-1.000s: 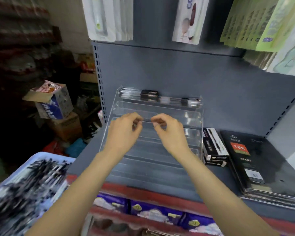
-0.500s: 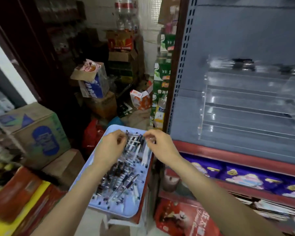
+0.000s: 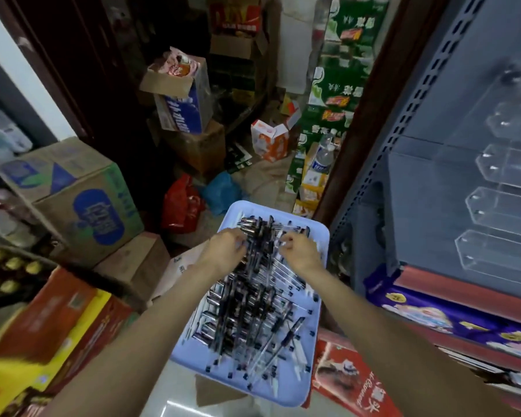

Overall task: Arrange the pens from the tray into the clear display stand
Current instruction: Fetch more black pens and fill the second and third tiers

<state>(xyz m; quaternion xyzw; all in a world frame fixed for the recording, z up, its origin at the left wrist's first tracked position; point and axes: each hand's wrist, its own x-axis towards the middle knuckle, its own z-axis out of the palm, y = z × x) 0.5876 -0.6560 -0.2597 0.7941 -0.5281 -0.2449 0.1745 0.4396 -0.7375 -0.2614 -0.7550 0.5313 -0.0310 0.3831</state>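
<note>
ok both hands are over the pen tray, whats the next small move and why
Probably close the fingers on a few pens and lift: the left hand and right hand are in the pile in the blue tray, and the clear display stand sits to the right.

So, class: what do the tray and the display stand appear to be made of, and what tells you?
The tray: probably plastic, pale blue, matte, with smooth rounded moulded corners. The display stand: probably clear acrylic; the grey shelf shows through it, and its edges catch glossy highlights.
</note>
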